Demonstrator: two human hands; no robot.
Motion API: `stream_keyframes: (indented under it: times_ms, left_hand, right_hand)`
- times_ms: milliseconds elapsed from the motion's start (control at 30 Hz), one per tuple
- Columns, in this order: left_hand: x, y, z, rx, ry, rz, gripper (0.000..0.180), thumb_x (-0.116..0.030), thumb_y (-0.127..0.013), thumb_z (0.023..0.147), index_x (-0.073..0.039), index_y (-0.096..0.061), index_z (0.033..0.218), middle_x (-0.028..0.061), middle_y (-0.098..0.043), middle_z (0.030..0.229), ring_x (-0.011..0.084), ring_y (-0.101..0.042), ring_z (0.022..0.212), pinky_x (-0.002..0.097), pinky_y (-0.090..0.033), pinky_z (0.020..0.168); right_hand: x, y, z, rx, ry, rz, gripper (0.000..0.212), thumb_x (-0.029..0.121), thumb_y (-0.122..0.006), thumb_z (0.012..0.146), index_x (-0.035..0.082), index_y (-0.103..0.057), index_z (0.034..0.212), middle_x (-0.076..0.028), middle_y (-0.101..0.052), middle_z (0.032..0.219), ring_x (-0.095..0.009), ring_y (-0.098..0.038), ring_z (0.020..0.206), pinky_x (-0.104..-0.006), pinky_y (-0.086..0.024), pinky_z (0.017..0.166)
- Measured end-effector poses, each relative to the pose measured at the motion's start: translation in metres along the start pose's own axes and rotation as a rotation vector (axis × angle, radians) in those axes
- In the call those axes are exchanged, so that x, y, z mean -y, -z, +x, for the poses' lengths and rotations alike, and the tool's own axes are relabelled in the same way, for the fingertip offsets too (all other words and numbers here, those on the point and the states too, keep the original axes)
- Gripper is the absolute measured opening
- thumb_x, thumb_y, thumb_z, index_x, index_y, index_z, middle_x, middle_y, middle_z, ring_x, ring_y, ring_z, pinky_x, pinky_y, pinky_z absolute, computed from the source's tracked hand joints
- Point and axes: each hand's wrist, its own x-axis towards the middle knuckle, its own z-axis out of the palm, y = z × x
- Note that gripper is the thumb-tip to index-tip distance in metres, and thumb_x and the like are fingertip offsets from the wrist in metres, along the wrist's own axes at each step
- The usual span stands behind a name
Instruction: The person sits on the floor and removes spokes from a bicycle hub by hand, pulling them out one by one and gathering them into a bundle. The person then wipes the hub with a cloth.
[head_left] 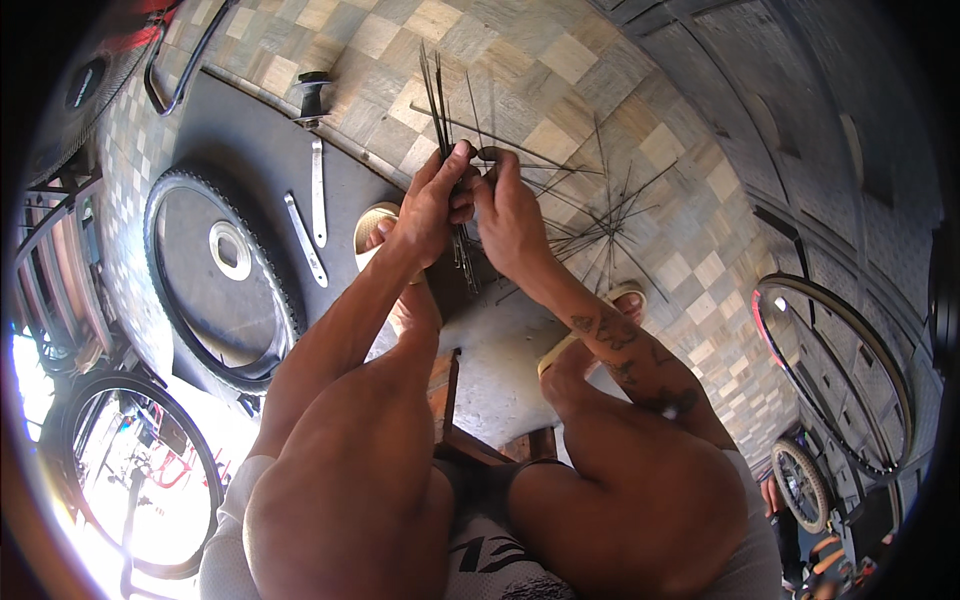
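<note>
My left hand (432,205) is closed around a bundle of thin dark bicycle spokes (438,105), held upright, their ends sticking out above and below the fist. Close against it, my right hand (505,215) has its fingers bent in a pinch; what they hold, if anything, is hidden. Beyond and to the right of my hands, many loose spokes (612,218) lie crossed in a heap on the tiled floor, near my right foot.
On a grey mat to the left lie a knobby tyre (160,215), a white ring (230,250) inside it, and two wrenches (318,190). A black wheel hub (313,97) stands farther off. Bicycle wheels are at far left and right (900,380).
</note>
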Motion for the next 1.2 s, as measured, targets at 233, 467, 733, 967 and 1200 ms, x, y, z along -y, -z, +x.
stream_keyframes:
  times_ms: [233,467,733,967,1200]
  left_hand:
    - [-0.003,0.019,0.003,-0.233,-0.029,0.27,0.032,-0.041,-0.062,0.111,-0.011,-0.063,0.102,-0.0016,-0.058,0.082,0.0106,-0.055,0.07,0.0269,-0.044,0.062]
    - [-0.011,0.025,0.003,-0.125,-0.084,0.062,0.03,-0.04,-0.058,0.114,-0.011,-0.061,0.105,-0.0052,-0.043,0.071,0.006,-0.04,0.053,0.0234,-0.028,0.045]
    - [-0.012,0.005,0.005,-0.071,0.039,0.201,0.029,-0.039,-0.061,0.112,-0.01,-0.065,0.113,-0.0106,-0.036,0.07,0.0015,-0.031,0.055,0.0217,-0.021,0.046]
    - [0.002,0.002,0.004,-0.079,0.08,0.222,0.032,-0.038,-0.06,0.112,-0.007,-0.066,0.11,-0.0079,-0.04,0.069,0.0042,-0.032,0.054,0.0253,-0.023,0.047]
    - [-0.001,-0.006,0.004,-0.032,0.093,0.238,0.033,-0.039,-0.059,0.112,-0.008,-0.066,0.109,-0.0082,-0.039,0.069,0.0041,-0.032,0.053,0.0257,-0.023,0.046]
  right_hand:
    - [-0.018,0.006,-0.021,0.09,0.351,-0.298,0.056,0.02,-0.069,0.102,-0.004,-0.047,0.147,-0.027,-0.06,0.123,-0.049,-0.065,0.112,-0.0535,-0.057,0.092]
    - [-0.068,0.124,0.027,-0.503,0.252,-0.833,0.043,0.021,-0.08,0.095,0.001,-0.062,0.129,-0.022,-0.066,0.119,-0.04,-0.069,0.113,-0.0491,-0.057,0.089]
    - [-0.096,0.15,0.023,-0.43,0.022,-0.793,0.021,0.015,-0.083,0.092,0.002,-0.071,0.102,-0.015,-0.078,0.096,-0.033,-0.077,0.088,-0.0442,-0.059,0.079]
    - [-0.095,0.156,0.031,-0.411,0.064,-0.59,0.017,0.011,-0.082,0.093,0.0,-0.075,0.104,-0.013,-0.079,0.09,-0.024,-0.076,0.081,-0.0392,-0.059,0.076]
    - [-0.061,0.176,0.038,-0.402,0.164,-0.003,0.016,0.01,-0.079,0.099,-0.003,-0.075,0.106,-0.004,-0.073,0.088,-0.01,-0.066,0.077,-0.0271,-0.058,0.072]
